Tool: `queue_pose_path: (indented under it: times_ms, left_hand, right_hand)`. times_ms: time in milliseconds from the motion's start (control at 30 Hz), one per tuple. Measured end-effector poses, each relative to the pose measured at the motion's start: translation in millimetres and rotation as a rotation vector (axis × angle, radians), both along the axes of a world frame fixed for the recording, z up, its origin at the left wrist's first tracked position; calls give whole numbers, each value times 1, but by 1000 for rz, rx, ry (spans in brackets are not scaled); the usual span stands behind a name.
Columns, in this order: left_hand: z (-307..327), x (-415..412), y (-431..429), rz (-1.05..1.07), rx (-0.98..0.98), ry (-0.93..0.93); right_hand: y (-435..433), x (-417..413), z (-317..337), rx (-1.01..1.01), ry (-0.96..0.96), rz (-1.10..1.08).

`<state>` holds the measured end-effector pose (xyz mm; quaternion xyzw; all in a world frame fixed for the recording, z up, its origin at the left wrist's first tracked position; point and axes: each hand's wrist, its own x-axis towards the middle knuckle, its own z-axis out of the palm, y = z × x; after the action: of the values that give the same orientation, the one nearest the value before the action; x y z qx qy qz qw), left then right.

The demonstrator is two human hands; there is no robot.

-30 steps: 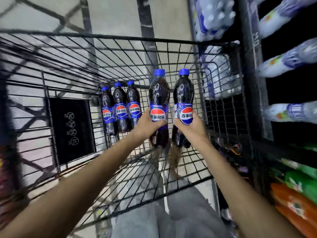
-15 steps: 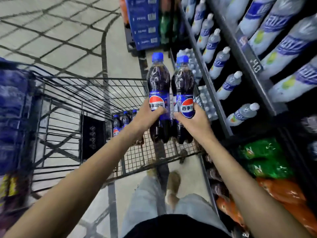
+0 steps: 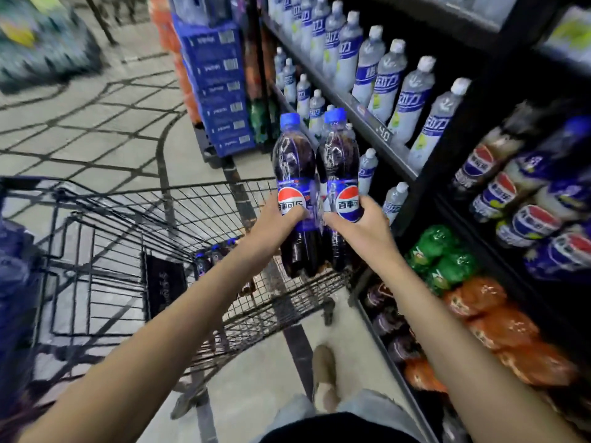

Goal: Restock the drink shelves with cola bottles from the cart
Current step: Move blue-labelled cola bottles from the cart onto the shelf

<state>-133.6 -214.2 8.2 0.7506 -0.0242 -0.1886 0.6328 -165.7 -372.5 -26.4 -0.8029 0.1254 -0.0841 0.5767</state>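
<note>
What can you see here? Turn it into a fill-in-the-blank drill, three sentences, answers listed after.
The left hand grips a cola bottle with a ____ cap. The right hand grips a second cola bottle, so the hands hold ____ bottles together. Spare cola bottles stand in the wire shopping cart on the person's ____ side.
Missing words: blue; two; left.

Left cola bottle [image 3: 292, 174] and right cola bottle [image 3: 339, 167], upright above the cart [image 3: 198, 199]
Dark, blue-capped, touching; perhaps three more bottles [image 3: 202, 263] stand inside the cart.
</note>
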Motion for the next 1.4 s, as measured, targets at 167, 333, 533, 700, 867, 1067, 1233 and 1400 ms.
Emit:
queue_pose_path:
  times_ms: [167,333,533,700,867,1067,1233,1400]
  left_hand:
    - [-2,-58,6,-94,-76,37]
    - [-5,-112,3,-260,-129,65]
    - [0,-166,-24,-364,-155,120]
    - [6,-199,-50,-448,-207,127]
    - [12,-230,-78,-551,-242,137]
    - [1,-280,-128,-660,-305,160]
    - [-12,-338,-182,-725,-296,171]
    - [-19,-406,-236,-796,-281,277]
  right_hand:
    - [8,-76,8,-38,14,-134]
    - [6,-152,14,-102,56,-287]
    - [-6,-219,30,-96,66,-423]
    - [-21,-260,42,-110,62,-532]
    - [-41,-303,48,-141,49,-629]
    - [-74,-373,45,-85,82,-691]
    - [-116,-447,36,-77,109,-742]
    - [-166,-521,28,-46,118,-787]
